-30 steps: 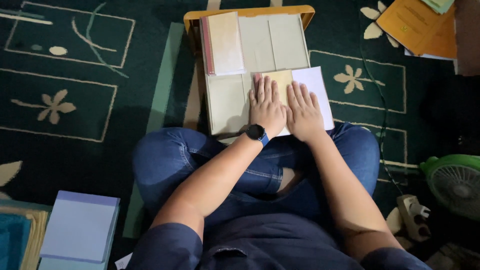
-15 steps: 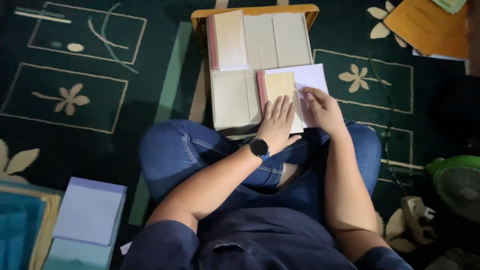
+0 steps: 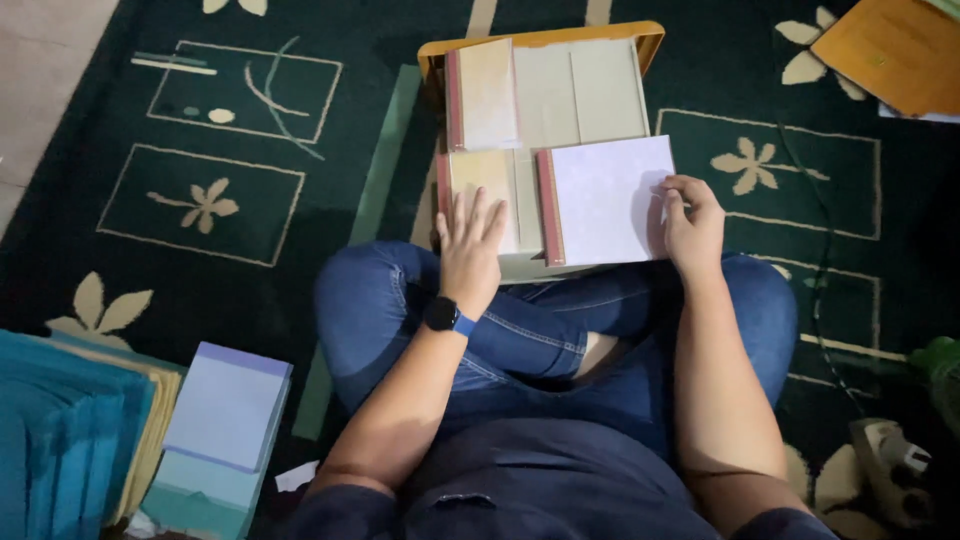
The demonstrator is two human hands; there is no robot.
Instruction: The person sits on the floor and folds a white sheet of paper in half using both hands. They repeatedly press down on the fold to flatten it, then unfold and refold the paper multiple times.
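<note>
A low orange tray (image 3: pixel 650 40) is seen at the upper centre of the frame, resting on a dark green carpet (image 3: pixel 250 280) patterned with cream flowers. Pale booklets with red spines are laid on it in rows. The left hand (image 3: pixel 470 250) is laid flat, its fingers (image 3: pixel 480 215) spread wide, on a yellowish booklet (image 3: pixel 480 180) at the lower left of the tray; nothing is gripped by it. A black watch (image 3: pixel 443 315) with a blue strap is worn on that wrist. The right hand (image 3: pixel 692 222) is placed at the right edge of a white booklet (image 3: pixel 605 200), which lies just beside the yellowish one at the centre of the frame; its fingers (image 3: pixel 672 188) are curled over that edge, and the booklet is held by them. Another booklet (image 3: pixel 487 95) is seen at the upper left of the tray. Crossed legs in blue jeans (image 3: pixel 540 330) are seen below the tray. At the lower left of the frame a stack of pale blue pads (image 3: pixel 225 420) is found beside teal folders (image 3: pixel 60 430). An orange folder (image 3: pixel 890 50) lies at the upper right, and part of a green fan (image 3: pixel 940 365) is seen at the right edge.
</note>
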